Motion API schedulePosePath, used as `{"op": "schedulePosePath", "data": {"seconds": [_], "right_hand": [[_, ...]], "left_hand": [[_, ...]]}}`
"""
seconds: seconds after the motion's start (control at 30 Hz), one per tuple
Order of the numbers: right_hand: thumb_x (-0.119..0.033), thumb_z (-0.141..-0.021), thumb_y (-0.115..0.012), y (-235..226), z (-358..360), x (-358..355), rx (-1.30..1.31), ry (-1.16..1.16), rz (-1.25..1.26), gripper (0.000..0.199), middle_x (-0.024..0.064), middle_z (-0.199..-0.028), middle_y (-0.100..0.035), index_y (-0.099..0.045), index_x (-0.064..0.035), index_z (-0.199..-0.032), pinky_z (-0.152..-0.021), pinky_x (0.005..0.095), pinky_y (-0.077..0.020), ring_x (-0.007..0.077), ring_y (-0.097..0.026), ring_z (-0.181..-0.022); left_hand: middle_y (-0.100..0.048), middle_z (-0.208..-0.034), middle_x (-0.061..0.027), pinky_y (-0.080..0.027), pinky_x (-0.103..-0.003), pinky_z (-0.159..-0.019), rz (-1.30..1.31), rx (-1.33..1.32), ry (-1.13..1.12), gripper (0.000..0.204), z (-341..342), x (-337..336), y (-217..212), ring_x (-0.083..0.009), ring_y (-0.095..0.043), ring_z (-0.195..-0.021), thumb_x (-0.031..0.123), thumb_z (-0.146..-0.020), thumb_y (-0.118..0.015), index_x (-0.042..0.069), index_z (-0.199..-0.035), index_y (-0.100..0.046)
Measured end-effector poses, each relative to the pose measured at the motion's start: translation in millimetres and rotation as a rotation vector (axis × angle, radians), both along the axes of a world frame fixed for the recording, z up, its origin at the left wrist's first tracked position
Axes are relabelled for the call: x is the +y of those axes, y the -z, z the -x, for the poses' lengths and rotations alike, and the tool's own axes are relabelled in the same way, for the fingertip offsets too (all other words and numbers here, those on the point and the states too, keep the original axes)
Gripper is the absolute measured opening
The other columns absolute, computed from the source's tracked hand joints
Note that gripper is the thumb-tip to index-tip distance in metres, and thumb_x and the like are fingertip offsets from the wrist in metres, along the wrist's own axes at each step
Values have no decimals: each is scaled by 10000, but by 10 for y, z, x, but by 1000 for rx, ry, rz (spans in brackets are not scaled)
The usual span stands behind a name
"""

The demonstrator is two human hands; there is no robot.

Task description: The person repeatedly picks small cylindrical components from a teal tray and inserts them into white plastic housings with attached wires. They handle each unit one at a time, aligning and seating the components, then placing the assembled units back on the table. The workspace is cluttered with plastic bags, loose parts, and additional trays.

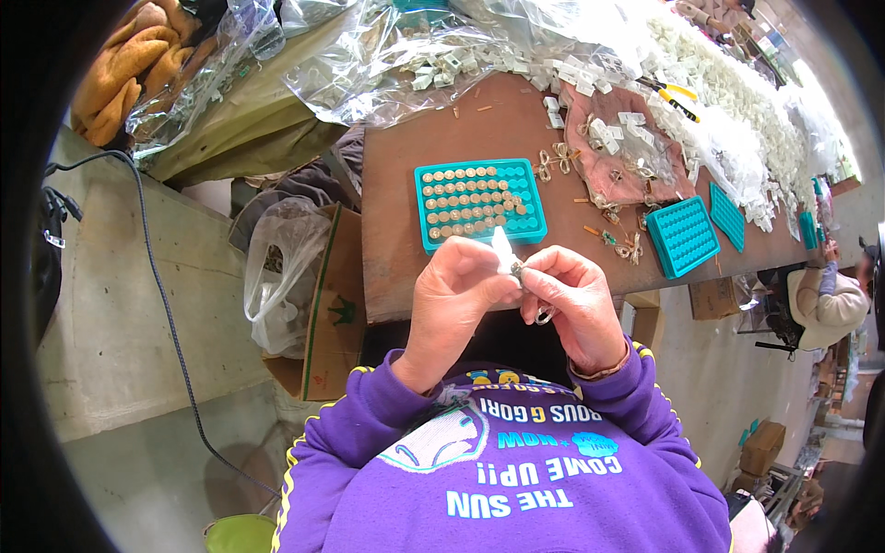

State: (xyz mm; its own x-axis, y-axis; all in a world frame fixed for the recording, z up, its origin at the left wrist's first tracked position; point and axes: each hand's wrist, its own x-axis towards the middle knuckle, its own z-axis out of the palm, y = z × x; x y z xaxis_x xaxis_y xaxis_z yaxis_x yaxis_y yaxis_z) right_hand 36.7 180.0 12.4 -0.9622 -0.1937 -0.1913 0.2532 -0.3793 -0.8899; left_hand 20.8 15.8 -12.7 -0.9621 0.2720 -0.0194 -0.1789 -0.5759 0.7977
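In front of my chest, at the table's near edge, both hands meet fingertip to fingertip. My left hand (461, 290) is closed in a pinch on a small white plastic piece (502, 247), which sticks up above the fingers. My right hand (573, 293) pinches a coiled wire lead (545, 316), its loop hanging below the fingers. A small dark part (516, 268) sits between the fingertips; its kind is too small to tell. Just beyond the hands lies a teal tray (538, 198) with rows of round brass-coloured discs (458, 200); the discs at its right are fewer.
On the brown table (392, 267), coiled leads (556, 160) and a pink cloth (599, 115) with white housings lie to the right. Other teal trays (682, 237), yellow-handled pliers (678, 97) and heaped white parts (728, 120) lie beyond. A cardboard box (334, 313) stands left; another person (820, 300) sits far right.
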Motion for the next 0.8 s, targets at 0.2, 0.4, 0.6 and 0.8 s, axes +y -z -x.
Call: {"op": "schedulePosePath", "data": {"seconds": [0.2,0.4,0.6,0.8], "right_hand": [[-51,-878,-698,-98,1,66,167,-56,-303,137,67,-871,-676,-651,22,-983,-682,219,-501,84,-619,-757],[-69,-782,-779,-51,163,201,-23,-365,65,230,26,-877,-630,-549,-70,-791,-743,251,-470,95,-599,-834],[-126,-880,-703,-2,96,124,-6,-109,-1,179,45,-832,-653,-554,-51,-814,-700,248,-496,104,-616,-755],[-11,-801,-705,-93,-17,69,515,63,-729,91,81,-801,-650,-654,31,-864,-695,252,-520,149,-636,-735]], "left_hand": [[-657,-909,-64,-549,-247,-741,119,94,67,183,33,-91,-1,-124,-653,-847,-49,-843,-701,12,-961,-576],[-615,-887,-38,-543,-231,-714,45,136,262,230,14,-109,-52,-102,-647,-804,-14,-822,-740,22,-968,-567],[-672,-876,-76,-541,-249,-734,-62,65,35,136,-36,21,-61,-131,-661,-823,-55,-845,-693,-4,-935,-606],[-699,-856,-67,-541,-254,-736,307,154,-242,141,-29,32,-10,-105,-661,-824,-35,-805,-737,2,-905,-644]]}}
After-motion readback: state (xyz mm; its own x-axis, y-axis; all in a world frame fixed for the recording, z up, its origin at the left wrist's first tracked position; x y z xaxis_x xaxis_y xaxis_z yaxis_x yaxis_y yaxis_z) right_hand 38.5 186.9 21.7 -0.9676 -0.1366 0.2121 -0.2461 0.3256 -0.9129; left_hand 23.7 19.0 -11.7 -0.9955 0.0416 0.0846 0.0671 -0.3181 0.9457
